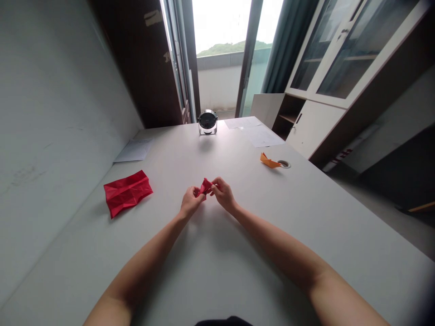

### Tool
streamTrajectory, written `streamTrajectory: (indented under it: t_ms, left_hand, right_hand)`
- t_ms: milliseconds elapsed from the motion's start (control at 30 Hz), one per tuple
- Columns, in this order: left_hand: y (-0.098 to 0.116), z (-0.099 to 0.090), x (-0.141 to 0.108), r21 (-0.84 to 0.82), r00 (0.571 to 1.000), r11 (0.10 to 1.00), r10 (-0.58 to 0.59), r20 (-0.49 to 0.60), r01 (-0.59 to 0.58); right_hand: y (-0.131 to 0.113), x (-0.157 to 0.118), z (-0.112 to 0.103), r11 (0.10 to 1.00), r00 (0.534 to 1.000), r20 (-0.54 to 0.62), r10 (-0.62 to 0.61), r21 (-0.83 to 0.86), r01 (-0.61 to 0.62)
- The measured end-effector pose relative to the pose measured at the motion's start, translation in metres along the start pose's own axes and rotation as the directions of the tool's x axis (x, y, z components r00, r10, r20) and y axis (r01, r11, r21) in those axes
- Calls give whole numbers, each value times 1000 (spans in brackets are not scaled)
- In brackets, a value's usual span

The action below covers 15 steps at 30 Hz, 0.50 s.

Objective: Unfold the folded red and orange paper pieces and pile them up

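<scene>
A small piece of folded red paper (205,185) is held between my two hands, above the middle of the white table (217,253). My left hand (191,199) pinches its lower left side. On the right, my right hand (221,192) grips the paper's other side between thumb and fingers. Part of the paper is hidden by the fingers, and its exact folded shape is too small to make out. Farther left lies a larger sheet of red paper (128,192), opened out and marked with creases.
An orange folded paper boat (270,161) sits at the right, beside a round cable hole (284,164). A small black fan-like device on a metal stand (207,121) is at the far edge. White papers (263,136) lie back right, another (134,150) back left. A wall borders the left.
</scene>
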<state>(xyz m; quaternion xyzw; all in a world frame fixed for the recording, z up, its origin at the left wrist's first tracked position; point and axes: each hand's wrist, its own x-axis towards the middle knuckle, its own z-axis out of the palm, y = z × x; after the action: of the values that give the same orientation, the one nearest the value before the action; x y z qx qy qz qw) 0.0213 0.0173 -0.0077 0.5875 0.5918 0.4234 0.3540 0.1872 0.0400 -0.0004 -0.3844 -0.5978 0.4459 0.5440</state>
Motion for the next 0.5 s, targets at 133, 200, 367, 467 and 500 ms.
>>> streamTrajectory:
  t_ms: [133,200,367,467,500]
  left_hand:
    - [-2,0,2,-91,1000,996,-14,-22,12]
    - [0,0,1,-150,998,989,-16,-55,7]
    - [4,3,0,-386,999,923,-26,-41,8]
    - [6,4,-1,-436,1000,900,-3,-18,-5]
    - [6,4,-1,-439,1000,898,10,-22,-18]
  right_hand:
    - [3,1,0,995,999,-3,-52,-88,52]
    - [5,2,0,990,997,-13,-74,-122,72]
    - [7,4,-1,989,1000,14,-17,-148,19]
    - [7,3,-1,989,996,82,40,-145,-28]
    - [7,3,-1,990,993,104,48,-136,-34]
